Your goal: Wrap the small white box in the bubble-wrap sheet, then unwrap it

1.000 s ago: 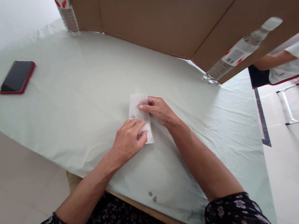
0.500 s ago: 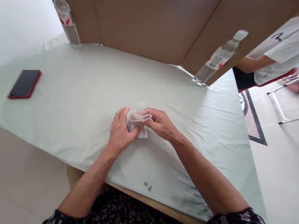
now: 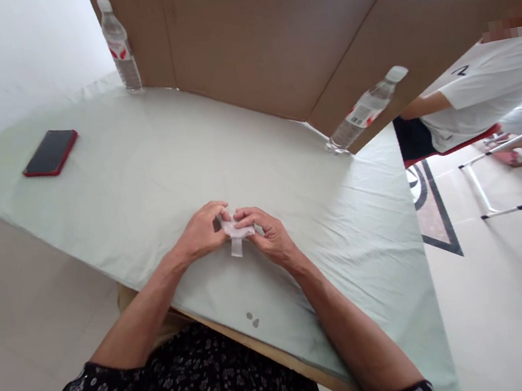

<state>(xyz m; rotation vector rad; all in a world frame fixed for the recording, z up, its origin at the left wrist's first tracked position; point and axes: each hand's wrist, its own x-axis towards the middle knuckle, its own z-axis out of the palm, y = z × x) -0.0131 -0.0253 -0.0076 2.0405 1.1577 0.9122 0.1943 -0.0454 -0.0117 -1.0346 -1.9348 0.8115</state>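
Note:
A small, crumpled piece of translucent whitish plastic film (image 3: 239,231), perhaps a thin bag, is held between both hands above the table's near side. My left hand (image 3: 201,233) pinches its left end with thumb and curled fingers. On the other side my right hand (image 3: 268,237) grips the right end, fingers on top and thumb beneath. A narrow strip of the film hangs down between the hands. Whether anything lies inside its folds I cannot make out.
A pale green cloth covers the table (image 3: 146,168). A phone (image 3: 50,152) in a red case lies at left. One water bottle (image 3: 120,49) stands upright, another bottle (image 3: 367,112) appears tilted, both against a brown cardboard panel (image 3: 234,33). A person in a white shirt (image 3: 497,82) sits at right.
Both hands have come slightly nearer to me and closer together. My left fingers, spread before, have closed on the film, which is now gathered tighter. The view has shifted slightly.

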